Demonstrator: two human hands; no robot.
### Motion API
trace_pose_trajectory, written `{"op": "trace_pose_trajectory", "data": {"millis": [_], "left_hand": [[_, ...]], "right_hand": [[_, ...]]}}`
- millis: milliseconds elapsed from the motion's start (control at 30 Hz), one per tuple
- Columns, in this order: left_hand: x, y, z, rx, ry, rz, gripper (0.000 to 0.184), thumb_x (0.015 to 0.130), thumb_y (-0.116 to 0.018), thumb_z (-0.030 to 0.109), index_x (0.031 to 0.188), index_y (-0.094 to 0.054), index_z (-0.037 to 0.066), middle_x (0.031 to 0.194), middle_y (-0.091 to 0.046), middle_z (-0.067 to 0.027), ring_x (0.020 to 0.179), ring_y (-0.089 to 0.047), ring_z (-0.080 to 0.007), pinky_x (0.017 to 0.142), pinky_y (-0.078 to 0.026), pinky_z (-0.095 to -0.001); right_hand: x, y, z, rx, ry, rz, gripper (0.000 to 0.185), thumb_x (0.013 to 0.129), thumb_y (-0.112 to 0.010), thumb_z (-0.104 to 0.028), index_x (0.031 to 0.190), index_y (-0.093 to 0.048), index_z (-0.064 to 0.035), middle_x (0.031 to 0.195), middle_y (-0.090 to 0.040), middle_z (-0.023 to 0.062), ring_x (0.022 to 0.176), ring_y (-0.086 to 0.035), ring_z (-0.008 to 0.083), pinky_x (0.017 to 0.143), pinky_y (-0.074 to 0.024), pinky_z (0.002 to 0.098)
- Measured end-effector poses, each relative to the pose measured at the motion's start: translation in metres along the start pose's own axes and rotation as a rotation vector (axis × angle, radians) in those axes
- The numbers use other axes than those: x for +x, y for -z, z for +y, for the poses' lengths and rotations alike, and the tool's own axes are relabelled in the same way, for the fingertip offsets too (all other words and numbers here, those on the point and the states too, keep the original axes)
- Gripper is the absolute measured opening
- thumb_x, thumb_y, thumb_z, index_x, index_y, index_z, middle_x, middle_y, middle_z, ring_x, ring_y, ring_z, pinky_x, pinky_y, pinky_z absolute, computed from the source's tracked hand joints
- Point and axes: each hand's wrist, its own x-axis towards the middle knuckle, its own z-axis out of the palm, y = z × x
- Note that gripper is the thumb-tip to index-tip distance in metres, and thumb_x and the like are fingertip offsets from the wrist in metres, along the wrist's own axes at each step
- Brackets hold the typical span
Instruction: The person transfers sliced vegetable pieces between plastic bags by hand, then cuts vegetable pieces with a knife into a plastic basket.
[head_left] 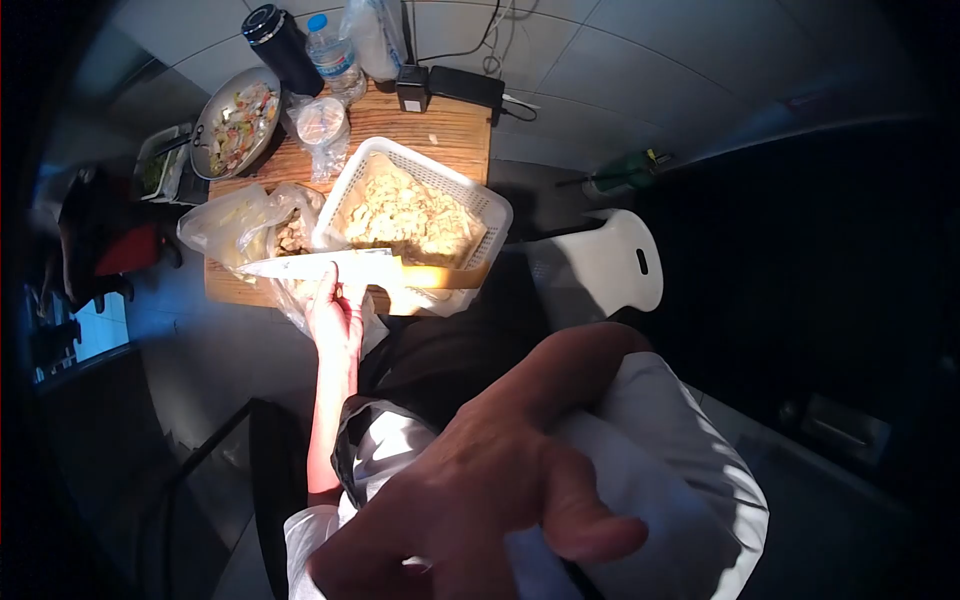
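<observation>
My left hand [338,312] is closed on a knife [310,267], its fingers at the pale, brightly lit blade. The blade's tip points left and the yellow handle [440,278] lies to the right, over the near side of a white plastic basket [497,215]. Many pale yellowish pieces [410,215] fill the basket; their kind is unclear. My right hand [470,490] is raised close to the camera, holding nothing visible, with thumb and fingers apart. Its fingertips are partly cut off by the lower frame edge. Clear plastic bags [235,222] with light and brown pieces lie left of the basket.
On the wooden table [455,125] stand a pan of mixed food [240,130], a dark flask [283,50], a water bottle [335,60], a wrapped cup [322,125] and a black adapter [466,88]. A white stool [600,265] is at right; a green bottle [625,172] stands behind it.
</observation>
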Motion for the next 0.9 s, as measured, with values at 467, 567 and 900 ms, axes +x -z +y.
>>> {"op": "trace_pose_trajectory", "data": {"millis": [467, 567, 900], "left_hand": [[-0.002, -0.014, -0.005, 0.012, 0.010, 0.013, 0.015, 0.093, -0.064, 0.011, 0.105, -0.062, 0.002, 0.096, -0.068, -0.0075, 0.087, -0.069, -0.0179, 0.076, -0.061, -0.0351], [-0.004, -0.016, -0.005, 0.014, 0.008, 0.008, 0.015, 0.094, -0.064, 0.011, 0.105, -0.062, 0.002, 0.096, -0.068, -0.0080, 0.087, -0.069, -0.0178, 0.076, -0.061, -0.0350], [0.003, -0.002, -0.013, -0.099, 0.081, -0.114, 0.014, 0.094, -0.062, 0.011, 0.105, -0.061, 0.002, 0.094, -0.067, -0.0091, 0.082, -0.068, -0.0188, 0.070, -0.061, -0.0323]], "right_hand": [[-0.006, -0.041, 0.003, -0.063, -0.191, 0.400, 0.089, 0.091, -0.035, -0.073, 0.109, -0.066, 0.0079, 0.082, -0.059, 0.0092, 0.066, -0.046, 0.0164, 0.067, -0.0347, 0.0330], [-0.003, -0.034, 0.016, -0.159, -0.018, 0.430, 0.089, 0.090, -0.035, -0.074, 0.109, -0.066, 0.0076, 0.077, -0.055, 0.0074, 0.067, -0.046, 0.0168, 0.068, -0.0342, 0.0339], [-0.037, 0.011, -0.044, -1.258, -0.866, 0.402, 0.045, 0.074, -0.075, -0.035, 0.107, -0.066, -0.0071, 0.100, -0.063, 0.0106, 0.089, -0.059, 0.0267, 0.078, -0.0493, 0.0381]]}}
